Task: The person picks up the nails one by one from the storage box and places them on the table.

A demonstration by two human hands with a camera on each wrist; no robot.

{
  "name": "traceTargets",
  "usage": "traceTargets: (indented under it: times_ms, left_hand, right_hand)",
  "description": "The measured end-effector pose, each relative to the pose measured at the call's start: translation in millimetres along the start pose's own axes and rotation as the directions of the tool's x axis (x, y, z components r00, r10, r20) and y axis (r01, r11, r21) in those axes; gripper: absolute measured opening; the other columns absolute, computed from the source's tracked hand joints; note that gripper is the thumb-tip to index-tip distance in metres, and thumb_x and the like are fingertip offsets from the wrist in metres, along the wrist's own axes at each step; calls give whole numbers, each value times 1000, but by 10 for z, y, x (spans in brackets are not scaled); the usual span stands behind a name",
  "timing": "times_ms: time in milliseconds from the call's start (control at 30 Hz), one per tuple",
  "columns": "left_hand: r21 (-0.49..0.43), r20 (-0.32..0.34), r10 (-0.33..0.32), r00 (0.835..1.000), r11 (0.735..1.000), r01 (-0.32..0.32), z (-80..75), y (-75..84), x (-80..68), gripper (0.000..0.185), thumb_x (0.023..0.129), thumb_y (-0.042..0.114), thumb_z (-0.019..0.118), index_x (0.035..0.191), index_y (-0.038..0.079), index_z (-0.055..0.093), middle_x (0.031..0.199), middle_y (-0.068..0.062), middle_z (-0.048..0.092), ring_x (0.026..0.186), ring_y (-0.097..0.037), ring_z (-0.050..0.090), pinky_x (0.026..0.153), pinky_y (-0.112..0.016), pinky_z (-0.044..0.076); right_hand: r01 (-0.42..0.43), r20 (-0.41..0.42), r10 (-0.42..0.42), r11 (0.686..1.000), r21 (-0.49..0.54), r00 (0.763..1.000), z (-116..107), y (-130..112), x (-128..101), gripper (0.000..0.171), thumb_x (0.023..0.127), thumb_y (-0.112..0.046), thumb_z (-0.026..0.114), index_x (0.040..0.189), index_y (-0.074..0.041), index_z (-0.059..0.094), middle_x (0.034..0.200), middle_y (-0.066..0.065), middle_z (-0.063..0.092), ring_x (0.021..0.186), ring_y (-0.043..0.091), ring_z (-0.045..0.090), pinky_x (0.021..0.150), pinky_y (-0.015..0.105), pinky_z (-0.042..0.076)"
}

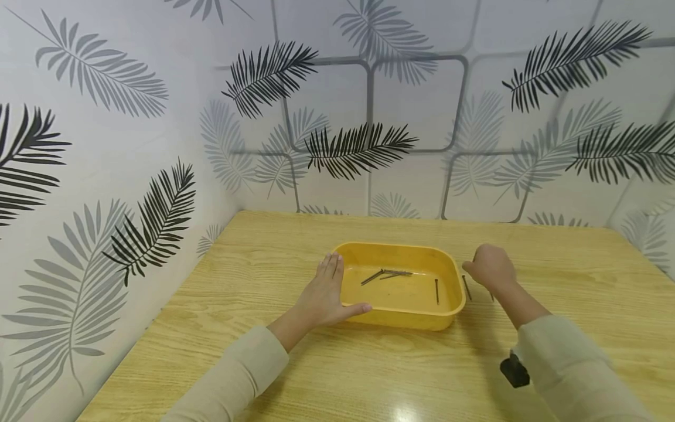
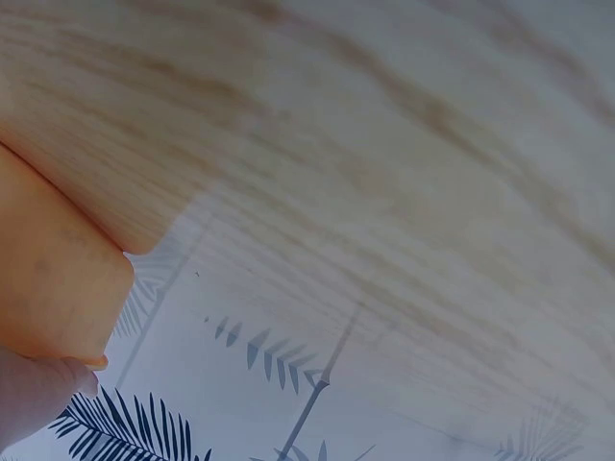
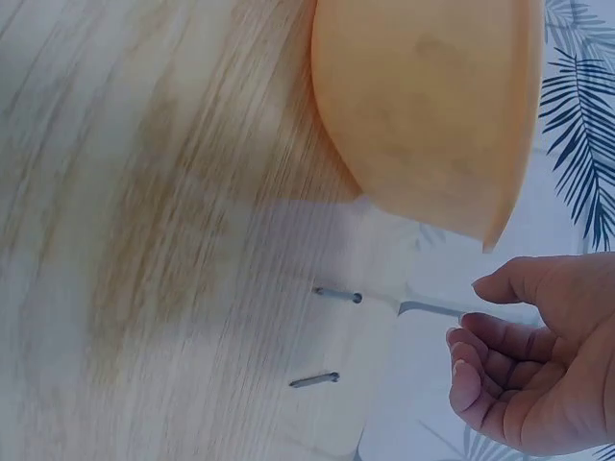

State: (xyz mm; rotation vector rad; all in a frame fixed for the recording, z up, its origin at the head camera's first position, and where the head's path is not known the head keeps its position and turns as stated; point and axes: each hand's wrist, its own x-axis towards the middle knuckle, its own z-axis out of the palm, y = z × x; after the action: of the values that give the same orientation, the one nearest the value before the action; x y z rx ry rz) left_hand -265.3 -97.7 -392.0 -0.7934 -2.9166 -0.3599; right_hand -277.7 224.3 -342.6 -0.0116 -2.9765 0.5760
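Note:
A yellow plastic tray (image 1: 403, 316) sits mid-table with several dark nails (image 1: 387, 274) inside and one more nail (image 1: 436, 291) near its right wall. My left hand (image 1: 328, 292) lies flat against the tray's left side, fingers straight, thumb along the near rim. The left wrist view shows the tray wall (image 2: 53, 274) and one fingertip (image 2: 38, 394). My right hand (image 1: 489, 266) hovers just right of the tray with fingers loosely curled and nothing in them (image 3: 519, 355). Two loose nails (image 3: 336, 294) (image 3: 315, 380) lie on the table beside it; one nail (image 1: 466, 287) shows in the head view.
The wooden table (image 1: 295, 375) is walled on the left and back by leaf-patterned panels (image 1: 132, 176). A black wrist camera (image 1: 514, 370) sits under my right sleeve.

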Motion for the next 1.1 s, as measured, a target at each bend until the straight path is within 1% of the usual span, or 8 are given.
traceTargets:
  times_ms: [67, 167, 367, 667, 833, 900, 1000, 1100]
  left_hand:
    - [-4, -5, 2, 1000, 1000, -2, 0, 0, -2, 133, 62, 93, 3, 144, -11, 11, 153, -27, 9, 143, -38, 8, 118, -44, 11]
    - [-5, -7, 6, 1000, 1000, -6, -3, 3, -3, 135, 60, 93, -1, 144, -11, 11, 152, -28, 9, 143, -38, 8, 117, -44, 11]
    - [-3, -3, 9, 1000, 1000, -9, -9, 1, -1, 134, 60, 93, 0, 144, -11, 9, 153, -27, 7, 143, -38, 7, 118, -44, 11]
    - [7, -5, 8, 1000, 1000, -8, -4, -12, 7, 135, 59, 93, -2, 144, -11, 9, 152, -28, 8, 143, -39, 8, 118, -44, 11]
    - [3, 0, 5, 1000, 1000, -5, -14, -1, -3, 135, 59, 93, -3, 144, -11, 10, 152, -28, 8, 143, -39, 8, 118, -44, 11]
    - [6, -1, 6, 1000, 1000, -6, -13, 0, -4, 135, 59, 93, -2, 144, -12, 11, 152, -28, 8, 143, -39, 8, 118, -44, 11]
    - [4, -1, 8, 1000, 1000, -8, -4, -6, -2, 135, 60, 93, -2, 144, -11, 10, 152, -28, 8, 143, -39, 8, 118, -44, 11]
    - [1, 2, 6, 1000, 1000, -6, 1, -10, -1, 134, 60, 93, -1, 144, -11, 10, 152, -27, 7, 143, -38, 7, 118, -44, 10]
  right_hand:
    - [2, -2, -2, 1000, 12, 1000, 2, -37, 2, 42, 80, -12, 52, 44, -17, 31, 42, -8, 23, 42, 6, 21, 39, 17, 23]
    - [3, 2, -3, 1000, 14, 1000, 3, -86, 0, 41, 79, -12, 52, 44, -16, 32, 42, -8, 24, 42, 6, 22, 40, 17, 24]
    - [2, -16, -2, 999, 37, 1000, -17, -162, -1, 39, 78, -10, 50, 44, -16, 31, 42, -8, 24, 41, 6, 20, 39, 16, 22]
    - [43, -47, -40, 997, 67, 998, -38, -324, -4, 44, 84, -10, 55, 47, -15, 32, 42, -7, 24, 42, 5, 20, 41, 17, 21]
    - [71, -69, -66, 994, 81, 995, -5, -413, -16, 38, 84, -10, 58, 52, -10, 39, 46, -4, 31, 45, 8, 26, 43, 19, 25]
    - [80, -66, -74, 993, 91, 995, 13, -437, -15, 38, 84, -10, 59, 52, -9, 39, 46, -4, 32, 45, 8, 27, 43, 19, 26]
    - [88, -51, -82, 990, 114, 995, 47, -459, -3, 42, 84, -8, 58, 49, -11, 35, 43, -6, 28, 43, 7, 23, 42, 18, 23]
    - [113, -32, -110, 985, 131, 993, 85, -475, 17, 44, 83, -5, 58, 48, -12, 34, 43, -7, 26, 42, 6, 22, 43, 18, 24]
